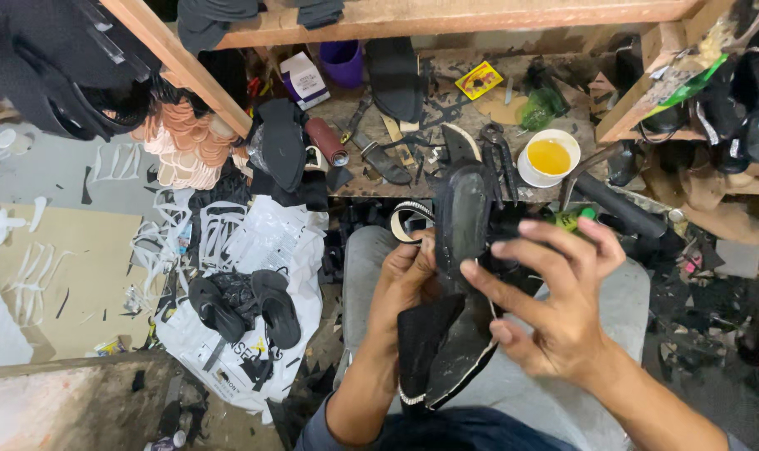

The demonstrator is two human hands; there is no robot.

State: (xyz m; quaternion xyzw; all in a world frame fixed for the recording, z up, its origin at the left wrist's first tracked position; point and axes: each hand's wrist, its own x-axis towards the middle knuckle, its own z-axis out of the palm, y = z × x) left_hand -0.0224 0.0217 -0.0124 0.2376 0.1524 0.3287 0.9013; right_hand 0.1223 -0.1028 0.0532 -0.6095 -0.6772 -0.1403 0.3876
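I hold a black sandal sole (461,219) upright over my lap, toe end pointing toward the workbench. My left hand (404,280) grips its left edge together with a black strap piece (421,338) that hangs down. Fingers spread, my right hand (555,292) presses on the sole's right side. A strap with a pale studded trim (411,219) curls out beside the sole, above my left hand.
A cluttered wooden workbench (350,107) lies ahead with pliers (500,150), scraps, a white cup of yellow glue (549,156) and a purple cup (343,60). To the left, black sandals (244,305) rest on a white plastic bag (263,242). Shoes fill the shelves at right (734,100).
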